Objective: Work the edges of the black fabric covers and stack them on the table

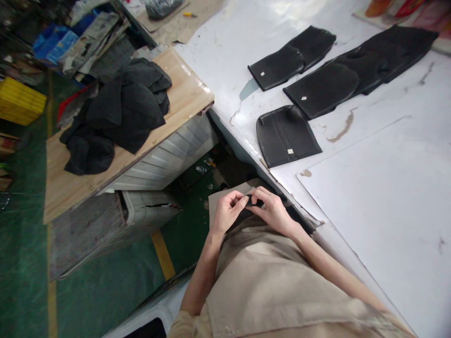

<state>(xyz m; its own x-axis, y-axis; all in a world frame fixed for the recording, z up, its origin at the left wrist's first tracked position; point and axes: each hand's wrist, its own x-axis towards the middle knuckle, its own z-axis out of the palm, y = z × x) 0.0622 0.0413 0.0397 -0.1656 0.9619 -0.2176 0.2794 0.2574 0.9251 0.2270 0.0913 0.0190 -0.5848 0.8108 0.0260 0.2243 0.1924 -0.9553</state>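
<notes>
Close to my lap, my left hand (pixel 229 212) and my right hand (pixel 274 212) meet with bent fingers. Both pinch the edge of a black piece of material (pixel 254 202), much of which is hidden by the hands. On the white table to the right lies a flat black panel (pixel 289 136) with rounded corners and a small white tag. Beyond it rest two overlapping rows of similar black pieces, a longer row (pixel 324 89) and a shorter row (pixel 282 65), also with small white tags.
A wooden board (pixel 190 77) at left carries a heap of black cloth pieces (pixel 123 103). Below it stands a grey-topped box (pixel 88 230) on the green floor. The white table's edge (pixel 246 150) runs beside me. A yellow crate (pixel 21 101) sits far left.
</notes>
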